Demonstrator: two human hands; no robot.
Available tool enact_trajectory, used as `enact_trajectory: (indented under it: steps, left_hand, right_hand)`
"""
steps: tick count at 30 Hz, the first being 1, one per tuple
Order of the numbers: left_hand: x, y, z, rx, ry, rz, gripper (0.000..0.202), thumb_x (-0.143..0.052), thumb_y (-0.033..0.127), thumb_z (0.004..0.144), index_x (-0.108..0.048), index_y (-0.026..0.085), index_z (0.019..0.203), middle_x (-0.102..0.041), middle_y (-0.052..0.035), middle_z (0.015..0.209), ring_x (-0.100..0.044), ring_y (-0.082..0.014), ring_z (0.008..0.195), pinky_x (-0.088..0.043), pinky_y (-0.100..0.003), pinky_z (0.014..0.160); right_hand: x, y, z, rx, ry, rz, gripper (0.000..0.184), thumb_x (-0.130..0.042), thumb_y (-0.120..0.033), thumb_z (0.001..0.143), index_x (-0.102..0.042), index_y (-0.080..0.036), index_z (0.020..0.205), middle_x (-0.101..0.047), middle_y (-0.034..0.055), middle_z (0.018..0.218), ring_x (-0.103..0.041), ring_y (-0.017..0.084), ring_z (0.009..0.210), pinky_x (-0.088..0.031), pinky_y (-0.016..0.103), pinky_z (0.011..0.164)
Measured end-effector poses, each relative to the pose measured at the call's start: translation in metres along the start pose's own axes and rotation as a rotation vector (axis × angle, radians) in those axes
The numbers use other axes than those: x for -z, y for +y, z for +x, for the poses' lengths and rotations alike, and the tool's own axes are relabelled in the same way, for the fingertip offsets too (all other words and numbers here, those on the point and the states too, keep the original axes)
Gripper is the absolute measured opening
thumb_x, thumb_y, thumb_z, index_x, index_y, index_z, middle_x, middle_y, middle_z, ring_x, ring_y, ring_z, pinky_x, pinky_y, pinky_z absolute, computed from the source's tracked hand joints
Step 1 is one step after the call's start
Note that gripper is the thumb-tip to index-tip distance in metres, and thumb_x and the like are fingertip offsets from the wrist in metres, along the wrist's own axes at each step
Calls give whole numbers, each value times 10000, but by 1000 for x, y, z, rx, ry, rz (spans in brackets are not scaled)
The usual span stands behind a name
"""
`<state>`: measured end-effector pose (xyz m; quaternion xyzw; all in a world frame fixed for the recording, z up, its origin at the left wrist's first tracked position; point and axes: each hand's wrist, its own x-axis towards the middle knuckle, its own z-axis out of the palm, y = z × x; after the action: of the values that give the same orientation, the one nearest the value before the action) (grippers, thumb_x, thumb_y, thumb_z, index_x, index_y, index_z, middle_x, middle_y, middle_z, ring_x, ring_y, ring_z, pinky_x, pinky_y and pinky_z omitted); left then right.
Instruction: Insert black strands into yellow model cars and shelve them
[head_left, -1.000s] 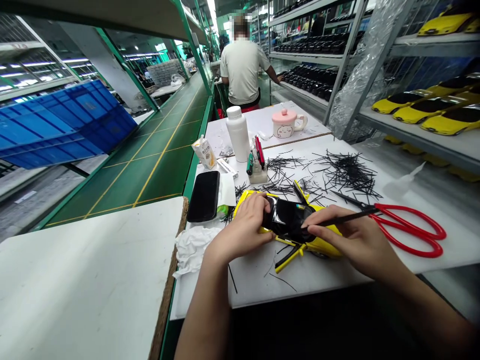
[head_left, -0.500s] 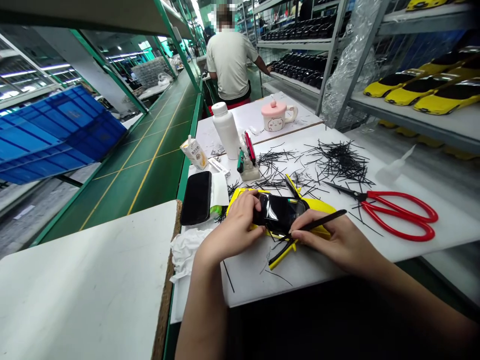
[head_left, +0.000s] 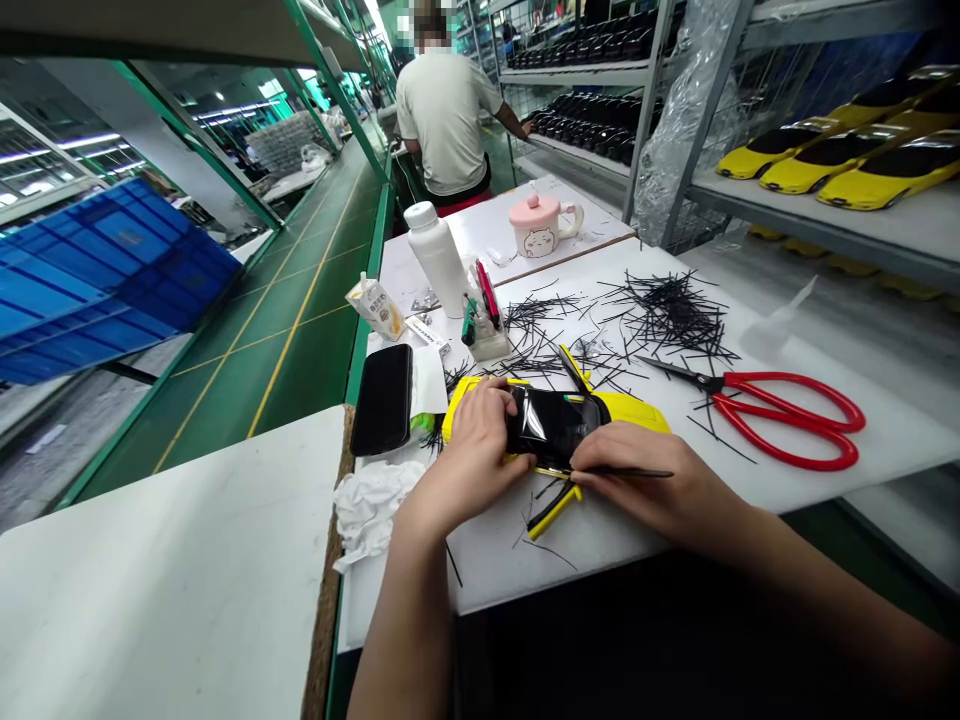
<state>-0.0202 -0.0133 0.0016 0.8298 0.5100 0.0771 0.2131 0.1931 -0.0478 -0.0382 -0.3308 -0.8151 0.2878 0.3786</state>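
A yellow model car (head_left: pixel 636 410) with a glossy black roof lies on the white worktop, its two doors swung out. My left hand (head_left: pixel 480 430) is closed round one end of the car, fingers over the top and thumb along the near side. In my right hand (head_left: pixel 637 475), pinched between thumb and fingers, are slim black tweezers (head_left: pixel 630 471). Their tip is at the near door opening, hidden by my fingertips. Just below, the open near door (head_left: pixel 553 515) sticks out toward me. Red-handled scissors (head_left: pixel 787 415) rest to the right, blades pointing left.
Loose black strips (head_left: pixel 671 315) are heaped behind the car. A pen holder (head_left: pixel 489 343), white bottle (head_left: pixel 439 260), pink-lidded mug (head_left: pixel 536 225), drink carton (head_left: pixel 377 308), phone (head_left: pixel 382 398) and crumpled paper (head_left: pixel 375 505) stand or lie around. A co-worker (head_left: pixel 448 120) sits ahead; shelves (head_left: pixel 825 215) hold yellow cars.
My right hand has rolled, so the tweezers have gone from slanting upward to nearly level, with their edge showing. My left hand keeps its hold on the car. The view has shifted slightly.
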Motion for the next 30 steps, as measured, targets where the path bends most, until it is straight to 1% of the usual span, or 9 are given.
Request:
enact_trajectory:
  steps: [3, 6, 10, 14, 18, 22, 26, 30]
  left_hand:
    - [2, -1, -2, -24, -28, -1, 358, -635, 201, 750, -342, 225, 956, -362, -195, 1372, -215, -313, 1412, -286, -519, 1110]
    - [4, -2, -4, -53, -58, -21, 329, -600, 217, 778, -338, 230, 976, -392, -188, 1337, -185, -286, 1433, -279, -508, 1124]
    - [7, -4, -7, -69, -66, -41, 262, -523, 180, 798, -339, 227, 977, -400, -186, 1342, -210, -263, 1430, -287, -483, 1128]
    - [8, -4, -7, -73, -73, -54, 266, -511, 154, 778, -345, 229, 972, -404, -178, 1356, -209, -258, 1433, -295, -472, 1126]
    - [8, -5, -7, -75, -76, -41, 309, -550, 164, 777, -347, 231, 1000, -385, -170, 1381, -208, -254, 1432, -296, -474, 1125]
    - [8, -4, -7, -68, -78, -17, 313, -576, 182, 785, -354, 229, 1000, -386, -170, 1382, -203, -268, 1433, -287, -488, 1127]
    - [8, -3, -7, -69, -72, -25, 292, -580, 229, 813, -358, 231, 1002, -388, -163, 1381, -222, -277, 1426, -283, -487, 1127]
    - [8, -3, -6, -29, -63, -51, 278, -595, 294, 832, -374, 233, 990, -371, -155, 1403, -251, -294, 1410, -282, -497, 1122]
  right_hand:
    - [1, -2, -2, -12, 0, 70, 100, -530, -189, 924, -628, -185, 905, -667, 49, 802, -602, 171, 748, -479, 303, 690]
    - [4, -6, -3, -41, 4, 161, 80, -550, -193, 916, -630, -191, 909, -674, 43, 819, -617, 166, 769, -489, 294, 711]
    - [9, -9, -3, -62, -1, 230, 65, -569, -180, 905, -630, -201, 909, -681, 30, 845, -630, 152, 791, -501, 272, 726]
    - [11, -8, -2, -55, 35, 255, 67, -586, -168, 893, -633, -210, 915, -684, 18, 852, -637, 144, 801, -508, 258, 739]
    - [8, -7, -3, -71, 46, 239, 64, -578, -182, 897, -633, -210, 914, -683, 25, 840, -636, 153, 794, -511, 271, 732]
    - [5, -3, -4, -78, 32, 175, 74, -562, -186, 905, -635, -198, 917, -676, 38, 834, -617, 160, 780, -497, 292, 720]
    - [4, 1, -3, -54, 24, 97, 91, -542, -200, 918, -631, -186, 904, -664, 45, 801, -598, 167, 748, -483, 304, 687]
    - [4, 1, -2, -15, 17, 55, 89, -538, -189, 919, -624, -177, 900, -661, 50, 798, -590, 173, 744, -476, 312, 678]
